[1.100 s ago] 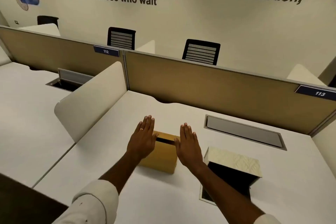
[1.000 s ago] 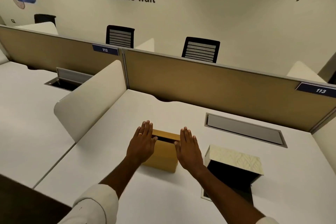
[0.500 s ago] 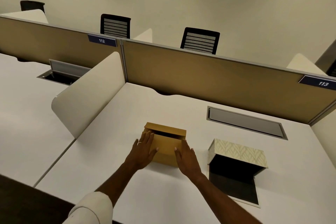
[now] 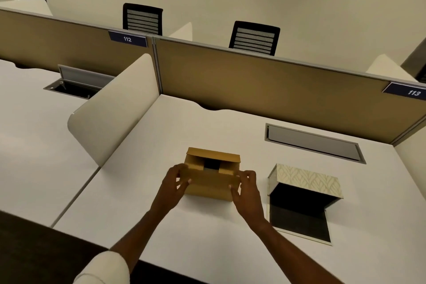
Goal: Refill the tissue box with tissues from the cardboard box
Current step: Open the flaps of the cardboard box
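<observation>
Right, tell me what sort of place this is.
Most likely an open-plan office. White desks are separated by tan partition panels carrying numbered seat labels, 112 and 113. Black mesh office chairs stand behind the partitions, and a cable hatch is set flush in the desktop.

head cam | single view | high, tilted forward-down over white desk (image 4: 161, 219) | hands close at lower centre | partition (image 4: 265, 85) and wall beyond
</observation>
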The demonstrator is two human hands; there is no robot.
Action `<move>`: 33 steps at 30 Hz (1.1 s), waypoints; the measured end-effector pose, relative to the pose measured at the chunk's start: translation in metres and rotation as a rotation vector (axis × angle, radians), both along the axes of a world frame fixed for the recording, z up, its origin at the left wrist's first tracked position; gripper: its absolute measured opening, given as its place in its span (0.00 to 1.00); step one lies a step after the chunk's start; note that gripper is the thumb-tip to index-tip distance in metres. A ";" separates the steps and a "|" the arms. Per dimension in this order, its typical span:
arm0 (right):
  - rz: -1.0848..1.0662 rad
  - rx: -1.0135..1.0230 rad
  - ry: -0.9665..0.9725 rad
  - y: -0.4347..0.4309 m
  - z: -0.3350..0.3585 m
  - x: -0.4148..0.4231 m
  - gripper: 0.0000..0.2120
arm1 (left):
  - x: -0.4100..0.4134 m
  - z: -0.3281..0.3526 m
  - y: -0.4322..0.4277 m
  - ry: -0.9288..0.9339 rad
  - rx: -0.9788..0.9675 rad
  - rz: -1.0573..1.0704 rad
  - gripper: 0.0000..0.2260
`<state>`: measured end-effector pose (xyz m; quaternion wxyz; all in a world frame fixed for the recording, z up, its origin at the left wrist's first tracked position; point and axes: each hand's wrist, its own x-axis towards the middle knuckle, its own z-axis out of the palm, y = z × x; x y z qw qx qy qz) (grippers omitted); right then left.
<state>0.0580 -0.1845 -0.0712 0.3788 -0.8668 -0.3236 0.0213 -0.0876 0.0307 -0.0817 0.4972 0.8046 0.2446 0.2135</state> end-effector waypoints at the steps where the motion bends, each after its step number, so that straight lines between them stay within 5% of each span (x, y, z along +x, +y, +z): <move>1: 0.021 0.008 -0.015 -0.003 -0.001 -0.004 0.11 | -0.005 -0.004 -0.001 -0.031 0.016 -0.020 0.13; 7: 0.254 -0.234 -0.146 -0.025 -0.028 -0.031 0.11 | -0.037 -0.027 -0.007 0.163 0.362 -0.227 0.10; 19: 0.424 -0.613 -0.368 0.005 -0.006 -0.003 0.26 | -0.005 0.000 -0.027 0.637 0.940 -0.345 0.29; 22: 0.599 -0.755 -0.497 0.021 0.005 0.004 0.30 | 0.016 0.017 -0.032 0.739 0.991 -0.385 0.28; 26: 0.624 -0.873 -0.619 0.035 0.017 0.021 0.20 | 0.033 0.028 -0.041 0.795 1.029 -0.347 0.25; 33: 0.685 -0.676 -0.725 0.033 0.033 0.041 0.14 | 0.043 0.030 -0.053 0.816 0.943 -0.152 0.34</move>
